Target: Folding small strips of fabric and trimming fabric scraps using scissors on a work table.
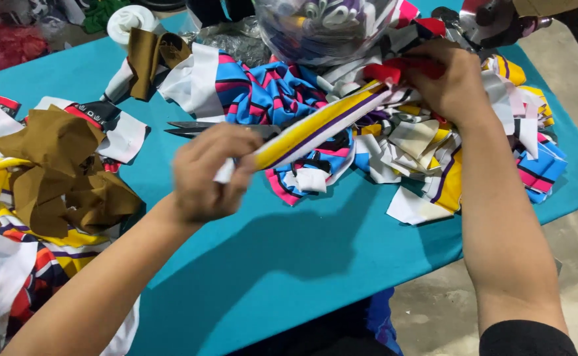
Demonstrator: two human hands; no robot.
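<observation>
Both hands busy: left hand (206,173) clenched on scissors (200,128) and strip (319,125), right hand (444,79) pinching far end taut. Trimming underway; next needs steady tension.

My table (302,264) has a teal cloth cover, edge running diagonally from near centre to far right. Past it on the right, bare grey concrete floor (566,217), mottled and stained. Far left corner is dim and cluttered, details blurred. Light is flat and even, soft shadows on the teal. No walls or windows visible from here.
</observation>
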